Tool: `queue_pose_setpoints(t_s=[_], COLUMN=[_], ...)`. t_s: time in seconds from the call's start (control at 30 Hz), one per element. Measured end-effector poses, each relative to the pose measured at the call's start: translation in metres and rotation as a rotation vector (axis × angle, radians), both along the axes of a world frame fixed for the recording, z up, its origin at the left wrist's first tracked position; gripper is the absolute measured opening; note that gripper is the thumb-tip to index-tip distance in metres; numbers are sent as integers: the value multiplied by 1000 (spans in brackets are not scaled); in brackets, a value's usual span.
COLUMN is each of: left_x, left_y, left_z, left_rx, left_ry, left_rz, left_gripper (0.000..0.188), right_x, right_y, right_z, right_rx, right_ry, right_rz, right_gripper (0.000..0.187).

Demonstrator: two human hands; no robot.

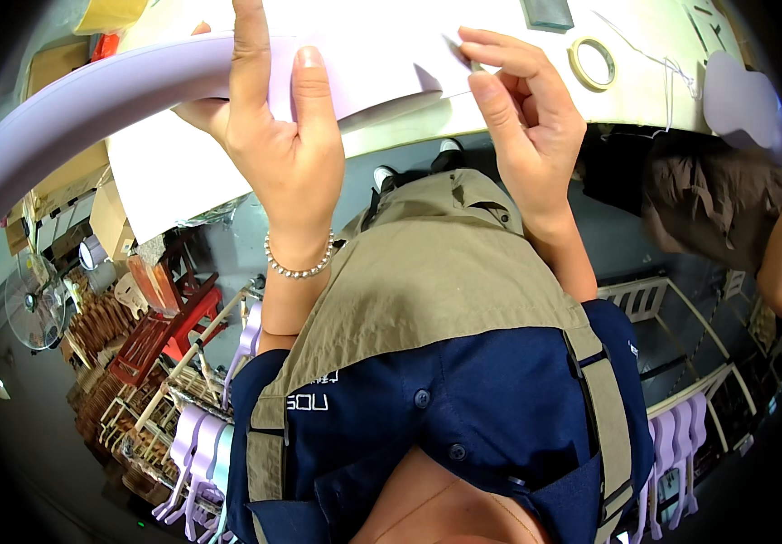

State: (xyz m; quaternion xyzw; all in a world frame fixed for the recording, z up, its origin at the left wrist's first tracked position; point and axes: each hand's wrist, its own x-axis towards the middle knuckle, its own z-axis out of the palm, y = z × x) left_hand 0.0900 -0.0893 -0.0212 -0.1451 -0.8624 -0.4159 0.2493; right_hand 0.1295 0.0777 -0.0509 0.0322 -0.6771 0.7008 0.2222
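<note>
A long, curved lilac piece [128, 80] with a smooth surface sweeps from the far left to the table. My left hand [282, 136] grips it, thumb and index finger on top and other fingers underneath; a beaded bracelet circles that wrist. To the right of this hand the piece widens into a pale, glare-washed part [373, 77] over the table edge. At its right end my right hand [531, 109] is closed in a pinch, thumb against fingers. Something small and dark shows at those fingertips, too small to name.
The white table [627, 104] bears a tape roll [593, 63], a dark grey block [549, 13] and white string [672, 72]. Another lilac piece [743, 100] is at right, near a person's arm [776, 263]. Behind me are racks of lilac parts [676, 435], a red chair [160, 326] and a fan [33, 299].
</note>
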Motion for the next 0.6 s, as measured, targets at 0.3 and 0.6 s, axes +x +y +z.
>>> queue_pose_setpoints(t_s=[0.3, 0.6], left_x=[4, 8], left_y=[-4, 1], left_z=[3, 5], left_rx=[-18, -66], left_ry=[-63, -66], left_rz=[-179, -152], left_gripper=[103, 109], right_x=[-6, -9], right_y=[6, 10], right_z=[3, 3], right_rx=[536, 601], right_ry=[249, 329], right_rz=[1, -14], right_gripper=[17, 19])
